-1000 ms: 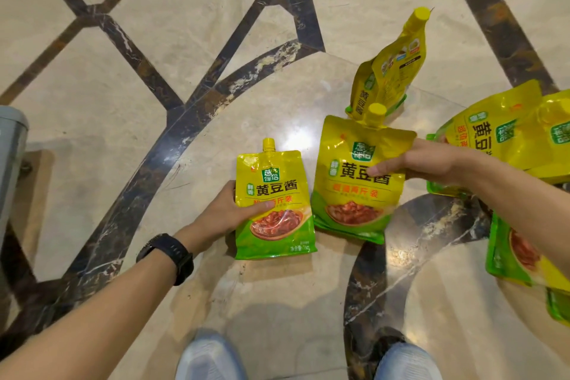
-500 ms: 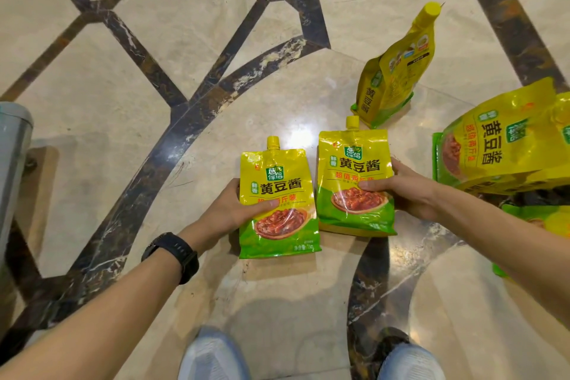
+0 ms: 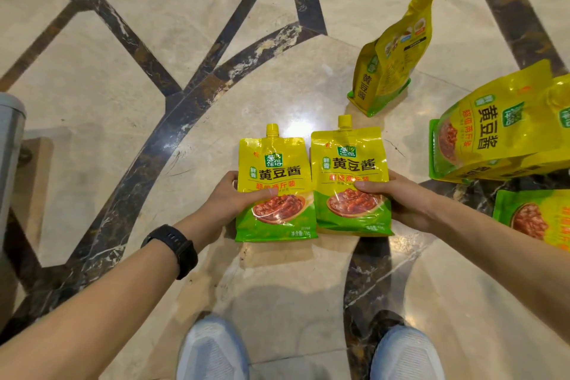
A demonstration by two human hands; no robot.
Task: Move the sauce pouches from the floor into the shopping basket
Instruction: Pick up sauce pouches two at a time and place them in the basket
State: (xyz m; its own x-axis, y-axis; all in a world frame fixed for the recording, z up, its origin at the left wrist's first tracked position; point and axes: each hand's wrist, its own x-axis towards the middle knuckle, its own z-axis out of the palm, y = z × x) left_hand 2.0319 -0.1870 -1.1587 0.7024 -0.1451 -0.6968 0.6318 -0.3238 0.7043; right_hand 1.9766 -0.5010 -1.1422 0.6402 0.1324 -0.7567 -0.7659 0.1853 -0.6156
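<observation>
Two yellow-and-green sauce pouches with spout caps are held side by side over the marble floor. My left hand (image 3: 229, 200) grips the left pouch (image 3: 275, 173) by its left edge, thumb across the front. My right hand (image 3: 401, 197) grips the right pouch (image 3: 348, 163) by its right edge, thumb on the front. A third pouch (image 3: 390, 55) stands upright on the floor behind them. More pouches lie at the right: a pile (image 3: 496, 129) and one (image 3: 533, 213) below it. No shopping basket is in view.
A grey object (image 3: 9, 145) stands at the left edge on the floor. My two shoes (image 3: 212, 348) are at the bottom, close under the held pouches. Patterned marble floor (image 3: 123, 86) stretches to the left and back.
My right hand has brought its pouch down and left until it sits upright beside the left pouch. The left hand and its pouch have barely shifted.
</observation>
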